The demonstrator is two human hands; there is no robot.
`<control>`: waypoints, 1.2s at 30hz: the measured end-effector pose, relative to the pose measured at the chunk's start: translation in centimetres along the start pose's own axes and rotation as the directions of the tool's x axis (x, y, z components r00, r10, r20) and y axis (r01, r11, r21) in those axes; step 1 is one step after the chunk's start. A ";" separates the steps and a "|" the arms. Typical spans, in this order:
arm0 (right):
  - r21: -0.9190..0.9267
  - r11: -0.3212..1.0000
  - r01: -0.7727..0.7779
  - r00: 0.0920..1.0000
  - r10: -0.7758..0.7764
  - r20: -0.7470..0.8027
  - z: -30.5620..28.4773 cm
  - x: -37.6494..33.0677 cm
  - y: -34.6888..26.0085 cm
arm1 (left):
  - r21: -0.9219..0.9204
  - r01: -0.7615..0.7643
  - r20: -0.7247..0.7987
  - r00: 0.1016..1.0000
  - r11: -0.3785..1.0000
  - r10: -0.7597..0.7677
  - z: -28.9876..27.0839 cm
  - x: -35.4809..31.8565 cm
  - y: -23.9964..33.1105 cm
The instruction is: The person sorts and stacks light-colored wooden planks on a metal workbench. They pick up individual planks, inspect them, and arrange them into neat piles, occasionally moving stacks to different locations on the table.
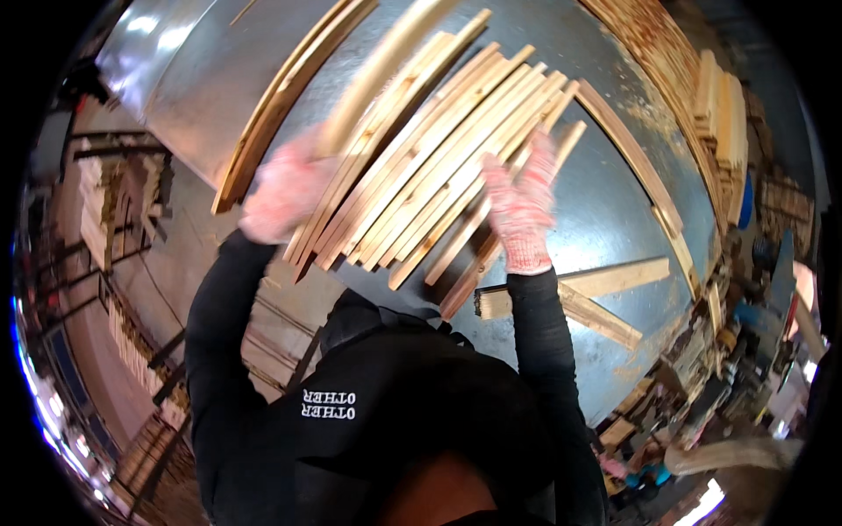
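Several pale wooden strips (447, 162) lie side by side at a slant on a grey metal table (605, 210). My left hand (285, 188), in a pink-and-white knit glove, is at the near left end of the strips. It is closed round a wooden strip (377, 79) that rises away from me; both are blurred by motion. My right hand (524, 202), gloved the same way, lies over the right side of the strips. Its thumb and fingers are stretched apart, with the fingertips against the wood.
Two longer wooden pieces (285, 96) lie at the table's left. Curved-looking boards (631, 149) line the right, and crossed offcuts (614, 276) lie near my right forearm. Stacked wood (724, 114) stands beyond the right edge. Racks of strips (105, 210) are on the floor at left.
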State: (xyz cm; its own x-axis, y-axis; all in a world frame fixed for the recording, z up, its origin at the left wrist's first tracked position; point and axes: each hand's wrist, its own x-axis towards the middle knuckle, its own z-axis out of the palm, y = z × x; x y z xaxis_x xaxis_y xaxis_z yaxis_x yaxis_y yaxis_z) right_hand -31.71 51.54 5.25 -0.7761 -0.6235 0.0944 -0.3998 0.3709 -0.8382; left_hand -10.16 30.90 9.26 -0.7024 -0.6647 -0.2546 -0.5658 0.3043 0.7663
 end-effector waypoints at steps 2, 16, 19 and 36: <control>-0.097 0.955 -0.282 0.949 0.262 -0.176 -2.8 -1.0 6.3 | 0.248 -0.047 -0.107 0.991 0.968 0.075 -3.7 0.4 -6.4; -0.451 0.839 -0.305 0.945 0.325 -0.035 0.0 -3.2 19.4 | 0.610 0.348 -0.211 0.937 0.712 -0.277 -6.1 4.8 -18.2; -0.286 0.926 -0.246 0.878 0.339 0.339 -0.7 -3.1 19.0 | 0.684 0.188 -0.145 0.982 0.705 -0.122 -6.8 4.9 -22.4; 0.209 0.812 -0.544 0.825 0.472 0.312 -25.4 -11.3 16.3 | -0.398 -0.060 0.384 0.895 0.915 0.226 20.9 -7.4 6.1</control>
State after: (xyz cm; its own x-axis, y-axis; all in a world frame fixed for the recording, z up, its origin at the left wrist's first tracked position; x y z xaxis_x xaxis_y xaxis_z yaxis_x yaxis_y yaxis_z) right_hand -41.80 82.15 4.10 -0.6766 -0.5537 -0.4854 0.1998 0.4964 -0.8448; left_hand -17.41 51.94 3.47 -0.9224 -0.2647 -0.2812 -0.3037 0.0473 0.9516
